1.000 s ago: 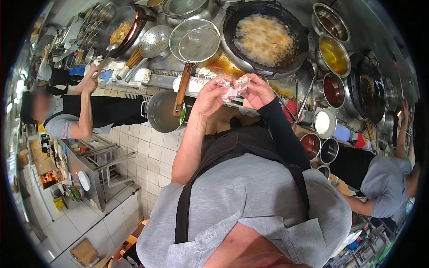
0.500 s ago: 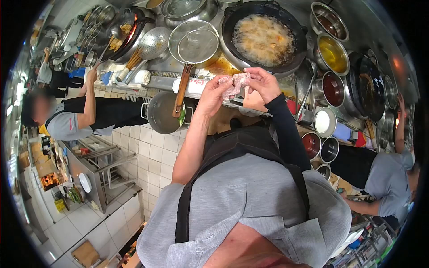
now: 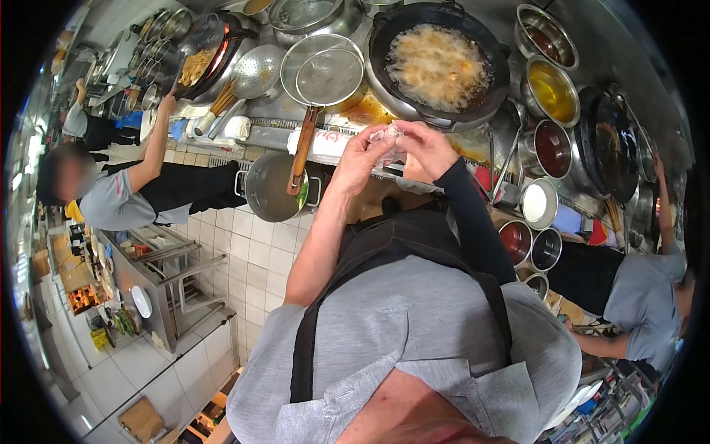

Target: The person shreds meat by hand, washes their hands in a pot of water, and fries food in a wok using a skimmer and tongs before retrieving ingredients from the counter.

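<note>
Right hand (image 3: 430, 150) has drawn inward; it and the left hand (image 3: 360, 157) both grasp the pale meat (image 3: 385, 138), bunched up, its long axis unclear to me. It hangs just off the wok's (image 3: 379, 61) near edge, left of the wok's middle, with the right hand nearer.

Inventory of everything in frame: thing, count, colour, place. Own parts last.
pale piece: 1, pinkish, between both hands
woks: at least 3, dark, top centre, upper left, right
frying food: 1 batch, golden, in top-centre wok
wire strainer: at least 1, silver, left of that wok
perforated ladle: 1, silver, left of strainer
stockpot: 1, grey, left of centre
containers: several, mostly silver, right side
plate: 1, white, left
co-workers: at least 3, grey shirts, left and right
edge clutter: too small to count
apron: 1, black, wearer's waist
left hand: 1, bare, on piece
right hand: 1, black sleeve, on piece
</note>
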### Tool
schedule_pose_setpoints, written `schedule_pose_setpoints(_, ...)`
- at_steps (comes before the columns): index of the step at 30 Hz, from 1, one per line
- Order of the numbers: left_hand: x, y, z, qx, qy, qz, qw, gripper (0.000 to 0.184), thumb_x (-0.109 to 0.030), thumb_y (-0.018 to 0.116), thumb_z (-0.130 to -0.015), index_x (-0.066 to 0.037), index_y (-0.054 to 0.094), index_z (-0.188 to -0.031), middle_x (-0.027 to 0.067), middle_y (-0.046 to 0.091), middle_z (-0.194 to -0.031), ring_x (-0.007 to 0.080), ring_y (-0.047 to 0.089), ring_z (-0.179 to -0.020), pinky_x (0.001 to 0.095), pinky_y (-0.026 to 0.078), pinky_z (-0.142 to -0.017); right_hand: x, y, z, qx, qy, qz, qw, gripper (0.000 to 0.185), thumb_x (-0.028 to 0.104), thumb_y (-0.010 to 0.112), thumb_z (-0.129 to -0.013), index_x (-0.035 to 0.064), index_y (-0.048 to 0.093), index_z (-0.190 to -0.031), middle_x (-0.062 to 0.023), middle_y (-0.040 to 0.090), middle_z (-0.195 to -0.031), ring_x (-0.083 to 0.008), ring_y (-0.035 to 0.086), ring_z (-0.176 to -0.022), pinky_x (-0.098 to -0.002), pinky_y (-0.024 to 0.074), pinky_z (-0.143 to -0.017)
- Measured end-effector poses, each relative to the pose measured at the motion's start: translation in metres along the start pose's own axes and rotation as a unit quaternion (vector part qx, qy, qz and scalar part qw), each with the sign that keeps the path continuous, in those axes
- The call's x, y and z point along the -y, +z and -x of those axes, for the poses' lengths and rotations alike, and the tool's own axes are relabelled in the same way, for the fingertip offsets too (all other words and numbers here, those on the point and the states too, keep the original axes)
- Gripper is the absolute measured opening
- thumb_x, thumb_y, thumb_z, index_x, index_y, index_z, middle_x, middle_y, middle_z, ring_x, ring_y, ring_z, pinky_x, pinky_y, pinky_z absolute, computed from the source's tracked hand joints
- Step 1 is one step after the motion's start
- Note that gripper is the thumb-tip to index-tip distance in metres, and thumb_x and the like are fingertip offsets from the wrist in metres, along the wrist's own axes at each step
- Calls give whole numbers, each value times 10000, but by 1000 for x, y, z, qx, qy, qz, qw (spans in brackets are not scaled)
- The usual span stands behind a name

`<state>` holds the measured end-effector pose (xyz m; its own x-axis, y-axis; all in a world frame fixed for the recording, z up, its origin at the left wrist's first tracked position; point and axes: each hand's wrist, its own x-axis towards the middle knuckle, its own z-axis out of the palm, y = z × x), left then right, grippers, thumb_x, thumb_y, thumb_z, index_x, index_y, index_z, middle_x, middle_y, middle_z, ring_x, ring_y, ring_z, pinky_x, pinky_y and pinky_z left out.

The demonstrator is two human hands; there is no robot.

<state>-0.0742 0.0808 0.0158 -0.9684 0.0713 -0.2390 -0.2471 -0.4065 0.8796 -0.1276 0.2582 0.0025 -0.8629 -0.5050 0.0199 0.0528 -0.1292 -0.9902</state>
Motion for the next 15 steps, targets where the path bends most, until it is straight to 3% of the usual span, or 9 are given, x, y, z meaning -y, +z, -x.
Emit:
schedule_pose_setpoints(4, 4, 1, -1, 2, -4, -86, 996, 256, -125, 634, -944, 10, 612, -1160, 56, 673, -975, 96, 620, -825, 254, 509, -718, 30, 4, 3, 29, -66, 315, 946, 418, 94, 694, -831, -20, 603, -1222, -173, 638, -1075, -325, 624, -1033, -382, 509, -871)
schedule_pose_setpoints(7, 8, -1, -4, 12, -17, -102, 995, 199, -114, 605, -951, 18, 611, -1100, 53, 670, -935, 90, 624, -815, 246, 505, -713, 20, 2, 3, 32, -111, 355, 928, 423, 69, 677, -785, -23, 605, -1192, -226, 626, -1071, -397, 604, -1031, -414, 494, -858)
schedule_pose_setpoints(10, 10, 0, -5, 2, -10, -99, 995, 177, -117, 604, -955, 18, 605, -1067, 49, 668, -908, 87, 627, -797, 238, 503, -703, 18, 3, 7, 15, -133, 402, 906, 336, 43, 631, -807, -27, 621, -1135, -214, 662, -1010, -403, 642, -922, -417, 511, -806)
schedule_pose_setpoints(13, 5, 5, -4, -3, -12, -87, 996, 184, -126, 615, -955, 19, 600, -1068, 47, 665, -898, 89, 627, -786, 237, 502, -699, 20, 1, 9, -5, -104, 350, 931, 260, 35, 617, -820, -33, 630, -1071, -195, 679, -886, -342, 677, -720, -391, 544, -682)
schedule_pose_setpoints(15, 5, 5, -3, -2, -21, -68, 997, 194, -126, 624, -952, 14, 597, -1082, 49, 665, -904, 90, 627, -790, 239, 504, -703, 15, -1, 10, -12, 2, 254, 967, 213, 41, 614, -872, -12, 633, -1077, -119, 664, -798, -226, 656, -651, -343, 529, -597)
